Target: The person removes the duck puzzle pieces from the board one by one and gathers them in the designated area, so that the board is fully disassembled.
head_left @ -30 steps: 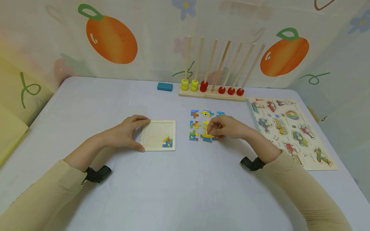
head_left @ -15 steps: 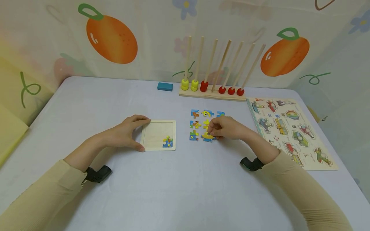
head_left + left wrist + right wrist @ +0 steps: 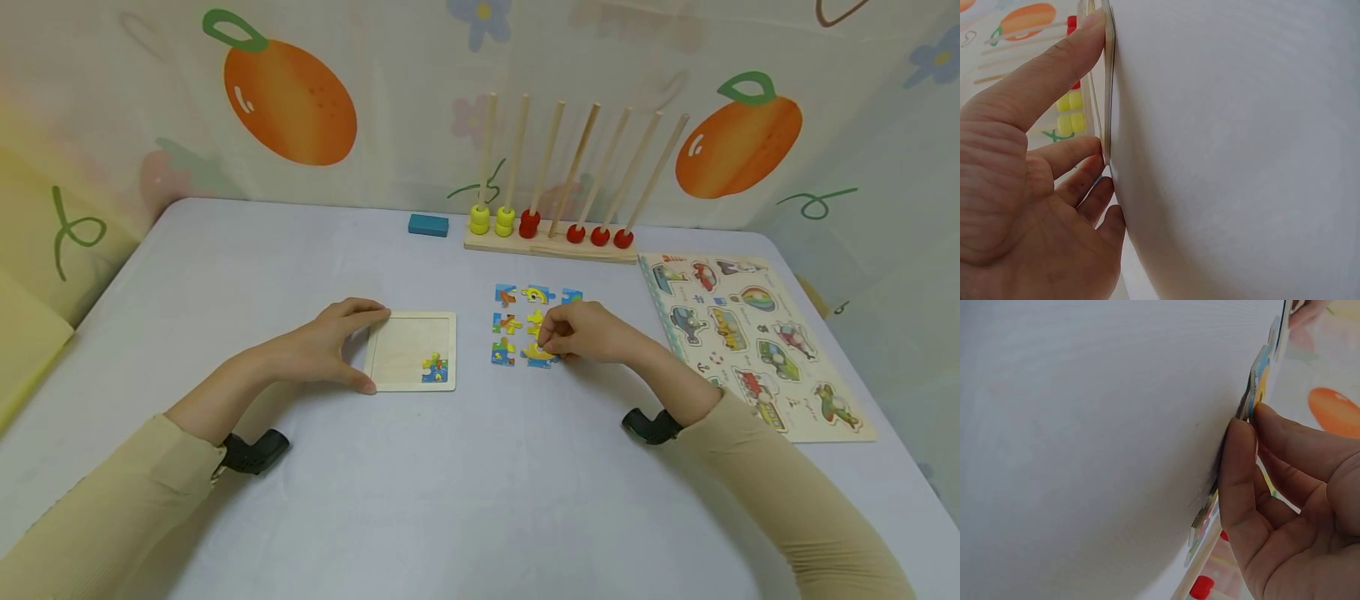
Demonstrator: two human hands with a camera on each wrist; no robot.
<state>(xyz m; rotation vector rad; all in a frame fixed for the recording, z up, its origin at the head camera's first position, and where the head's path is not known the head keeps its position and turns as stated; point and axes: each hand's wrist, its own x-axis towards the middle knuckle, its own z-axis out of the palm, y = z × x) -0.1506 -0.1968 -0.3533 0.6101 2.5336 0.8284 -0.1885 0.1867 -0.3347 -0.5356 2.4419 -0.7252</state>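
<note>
In the head view my left hand [image 3: 318, 342] spans the left side of a small square wooden puzzle tray [image 3: 397, 352]. Its thumb and fingers hold the tray's two left corners. A single jigsaw piece [image 3: 435, 370] lies in the tray's lower right corner. To the right, my right hand [image 3: 588, 332] is over loose blue and yellow jigsaw pieces [image 3: 507, 323] set out in rows. Its thumb and index finger pinch the edge of a yellow and blue jigsaw piece [image 3: 1260, 381] low over the table. The hand hides part of the right-hand column.
A wooden bead rack [image 3: 551, 247] with upright pegs and red and yellow beads stands at the back. Left of it lies a blue block [image 3: 428, 225]. A large picture puzzle board [image 3: 750, 350] lies at the right, partly under my right forearm.
My right hand has shifted very slightly while staying at the same yellow and blue jigsaw piece. My left hand and the tray have stayed put.
</note>
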